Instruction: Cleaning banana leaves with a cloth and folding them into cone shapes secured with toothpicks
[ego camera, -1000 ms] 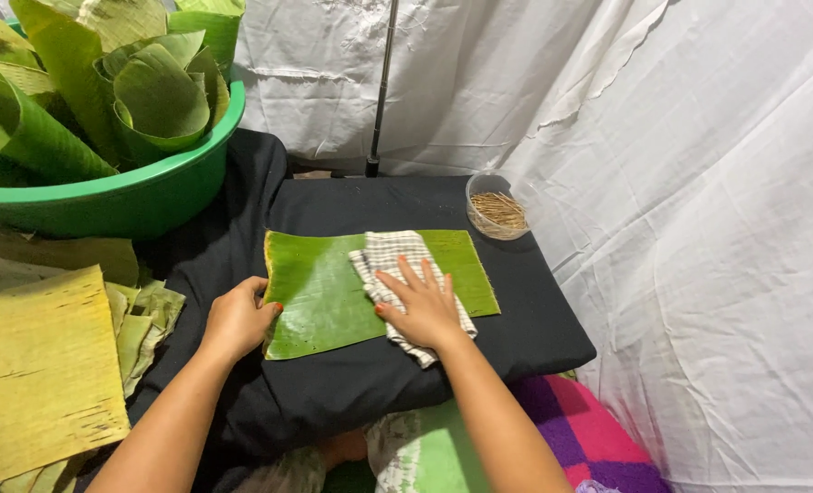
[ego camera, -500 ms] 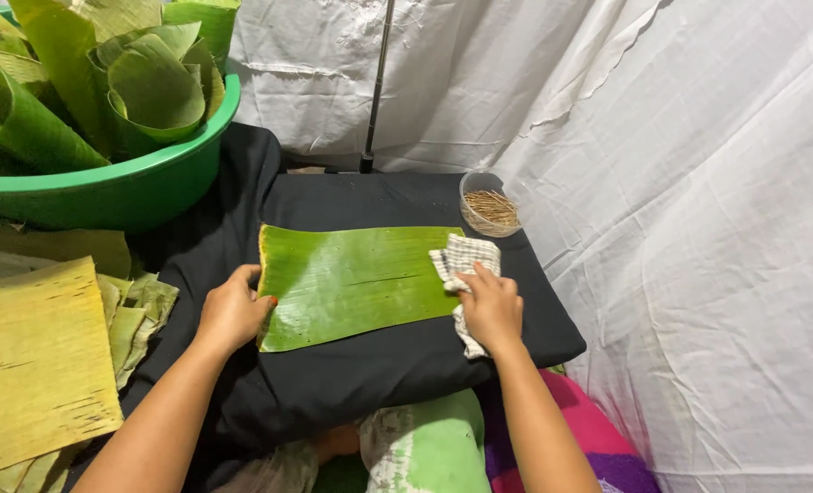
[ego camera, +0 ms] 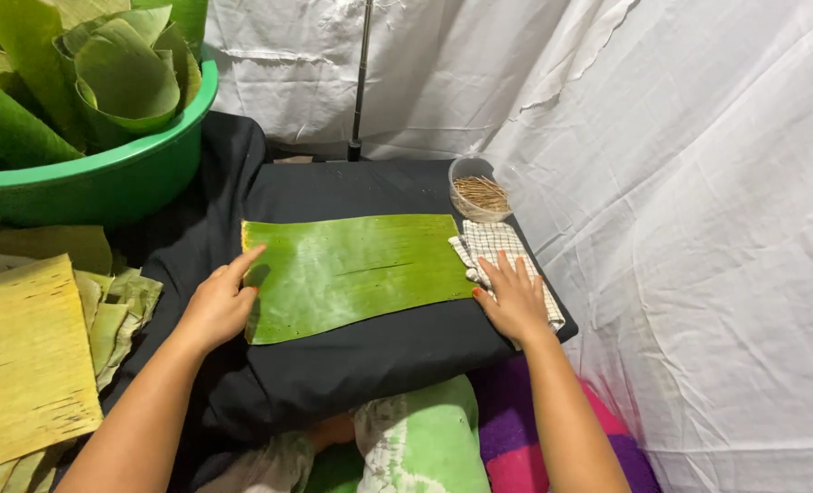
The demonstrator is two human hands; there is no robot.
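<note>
A rectangular green banana leaf piece (ego camera: 356, 272) lies flat on a black cloth-covered board (ego camera: 351, 365). My left hand (ego camera: 219, 306) rests at the leaf's left edge, its fingers touching the leaf. My right hand (ego camera: 514, 297) lies flat, fingers spread, on a checked white cloth (ego camera: 498, 246) just off the leaf's right end. Neither hand grips anything.
A small clear cup of thin wooden sticks (ego camera: 479, 190) stands behind the cloth. A green plastic tub (ego camera: 105, 178) full of rolled leaves sits at the back left. Yellowed leaf pieces (ego camera: 23, 356) are stacked at the left. White fabric (ego camera: 680, 228) hangs behind and to the right.
My right hand has slid the checked cloth rightwards across the leaf and off its right end. The left hand has stayed at the leaf's left edge.
</note>
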